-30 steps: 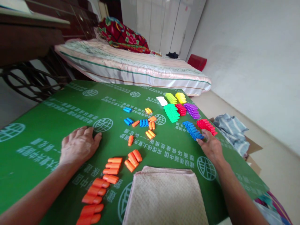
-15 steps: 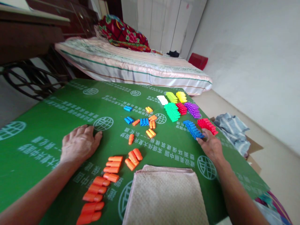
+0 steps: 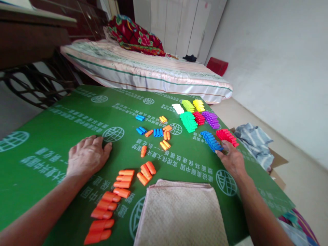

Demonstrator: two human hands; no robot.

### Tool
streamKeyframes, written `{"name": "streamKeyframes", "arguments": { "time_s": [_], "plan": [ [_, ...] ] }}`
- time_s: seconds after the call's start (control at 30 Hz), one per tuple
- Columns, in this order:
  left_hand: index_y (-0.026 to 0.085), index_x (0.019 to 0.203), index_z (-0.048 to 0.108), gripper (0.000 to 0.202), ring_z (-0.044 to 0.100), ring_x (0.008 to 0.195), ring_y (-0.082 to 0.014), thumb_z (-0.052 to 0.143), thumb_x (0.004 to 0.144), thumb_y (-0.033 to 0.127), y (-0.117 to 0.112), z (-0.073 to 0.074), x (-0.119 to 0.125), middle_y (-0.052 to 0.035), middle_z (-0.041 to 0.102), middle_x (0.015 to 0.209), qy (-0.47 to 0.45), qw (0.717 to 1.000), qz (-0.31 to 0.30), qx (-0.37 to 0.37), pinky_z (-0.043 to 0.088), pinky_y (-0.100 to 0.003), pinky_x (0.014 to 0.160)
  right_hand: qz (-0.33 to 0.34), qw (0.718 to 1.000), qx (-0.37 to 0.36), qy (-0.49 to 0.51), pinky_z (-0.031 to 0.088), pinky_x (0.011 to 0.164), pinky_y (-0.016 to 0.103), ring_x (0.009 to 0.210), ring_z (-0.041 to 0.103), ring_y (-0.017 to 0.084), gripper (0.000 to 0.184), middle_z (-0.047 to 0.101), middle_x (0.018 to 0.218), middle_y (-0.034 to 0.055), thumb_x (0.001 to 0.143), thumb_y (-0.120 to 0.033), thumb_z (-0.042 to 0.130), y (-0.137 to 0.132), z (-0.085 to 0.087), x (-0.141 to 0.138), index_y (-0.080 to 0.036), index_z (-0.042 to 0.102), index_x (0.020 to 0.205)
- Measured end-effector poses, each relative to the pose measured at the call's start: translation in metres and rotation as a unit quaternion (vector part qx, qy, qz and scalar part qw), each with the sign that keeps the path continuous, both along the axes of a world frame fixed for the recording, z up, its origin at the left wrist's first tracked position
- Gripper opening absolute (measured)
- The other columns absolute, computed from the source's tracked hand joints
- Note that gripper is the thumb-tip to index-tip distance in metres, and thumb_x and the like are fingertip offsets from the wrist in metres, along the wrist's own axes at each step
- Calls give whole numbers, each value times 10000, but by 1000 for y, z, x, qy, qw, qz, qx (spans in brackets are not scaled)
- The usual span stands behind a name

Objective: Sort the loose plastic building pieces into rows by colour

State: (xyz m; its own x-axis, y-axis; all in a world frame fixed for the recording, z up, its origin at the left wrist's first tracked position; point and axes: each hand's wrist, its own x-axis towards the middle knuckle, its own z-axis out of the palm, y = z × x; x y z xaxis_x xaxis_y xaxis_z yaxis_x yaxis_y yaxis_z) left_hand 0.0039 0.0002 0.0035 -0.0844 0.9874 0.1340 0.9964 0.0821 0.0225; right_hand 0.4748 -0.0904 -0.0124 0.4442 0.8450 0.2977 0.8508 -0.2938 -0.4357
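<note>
My left hand (image 3: 87,155) lies palm down on the green board (image 3: 64,123), fingers spread a little, holding nothing. On the right, my right hand (image 3: 232,158) has its thumb and index finger at the near end of a row of blue bullet-shaped plastic pieces (image 3: 210,140), around the last one. Just beyond these fingertips sits a group of red pieces (image 3: 227,136). Loose orange pieces (image 3: 125,178) lie in a line between my hands, with a small orange pile (image 3: 146,173) beside them. Farther up are scattered blue pieces (image 3: 158,132) and light orange pieces (image 3: 165,145).
Sorted groups stand at the back right: green (image 3: 189,122), purple (image 3: 211,119), white (image 3: 177,109) and yellow (image 3: 199,105). A folded beige cloth (image 3: 181,215) lies at the near edge. Behind the board is a bed (image 3: 143,73); striped fabric (image 3: 252,141) lies beyond its right edge.
Hardly anything differs. The view has shifted very slightly; both hands and the plastic pieces stay in place.
</note>
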Motion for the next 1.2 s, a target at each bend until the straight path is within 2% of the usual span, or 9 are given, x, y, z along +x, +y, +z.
{"name": "streamKeyframes", "arguments": {
  "time_s": [0.2,0.3,0.4,0.5,0.63,0.73,0.93,1.07,1.2],
  "plan": [
    [118,1270,476,714,382,1292,-344,104,854,564,1,-1,-2,-157,442,1391,0,1000,-2,3,353,-524,1069,-9,998,46,-36,519,820,444,899,681,285,517,714,1093,155,791,-440,550,-10,11,-9,-159,606,1221],
    [122,1263,479,702,388,1288,-342,107,859,559,2,-2,-3,-155,446,1386,2,1000,-5,8,359,-523,1064,18,997,72,-32,522,833,445,925,682,289,479,721,1067,156,813,-449,519,-15,17,-20,-159,632,1177],
    [123,1264,481,696,385,1294,-334,103,865,551,1,-3,-3,-153,449,1384,2,1000,-4,9,354,-518,1070,73,994,74,-11,528,857,428,942,688,273,429,726,1057,141,826,-448,514,-18,21,-37,-163,669,1108],
    [122,1268,481,687,375,1304,-329,110,870,543,0,-1,-2,-153,446,1389,-1,1000,2,9,348,-514,1078,158,987,19,8,541,851,389,924,697,238,364,735,1046,106,839,-405,535,-20,27,-64,-190,685,1091],
    [124,1263,483,658,378,1303,-327,133,881,531,-1,0,0,-151,450,1385,-4,1000,1,11,348,-514,1081,305,950,-72,-9,533,860,347,946,687,204,293,733,1068,63,860,-280,543,-27,42,-111,-231,685,1112],
    [125,1261,484,623,374,1305,-328,164,895,515,-1,-2,-1,-153,450,1386,-5,1000,-4,18,350,-516,1079,361,925,-108,-42,517,863,349,961,674,214,276,730,1060,71,857,-242,564,-31,55,-144,-222,689,1103],
    [96,1253,493,575,372,1303,-349,225,916,477,-5,-3,-2,-181,449,1385,-22,999,-15,24,350,-536,1071,400,902,-152,-60,484,832,318,959,657,206,236,723,1058,66,893,-244,533,-27,69,-181,-233,685,1074],
    [89,1256,501,582,366,1312,-350,223,916,471,-8,-3,-2,-181,454,1387,-25,999,-17,29,351,-529,1074,392,903,-167,-57,470,840,307,976,656,205,234,717,1089,61,893,-255,541,-15,69,-186,-240,682,1078],
    [92,1253,507,584,374,1311,-351,216,915,470,-9,-7,-4,-181,459,1385,-15,999,-17,39,360,-523,1067,376,912,-153,-58,463,842,287,1007,644,193,248,700,1135,56,895,-247,539,14,68,-184,-239,667,1107]
  ]
}}
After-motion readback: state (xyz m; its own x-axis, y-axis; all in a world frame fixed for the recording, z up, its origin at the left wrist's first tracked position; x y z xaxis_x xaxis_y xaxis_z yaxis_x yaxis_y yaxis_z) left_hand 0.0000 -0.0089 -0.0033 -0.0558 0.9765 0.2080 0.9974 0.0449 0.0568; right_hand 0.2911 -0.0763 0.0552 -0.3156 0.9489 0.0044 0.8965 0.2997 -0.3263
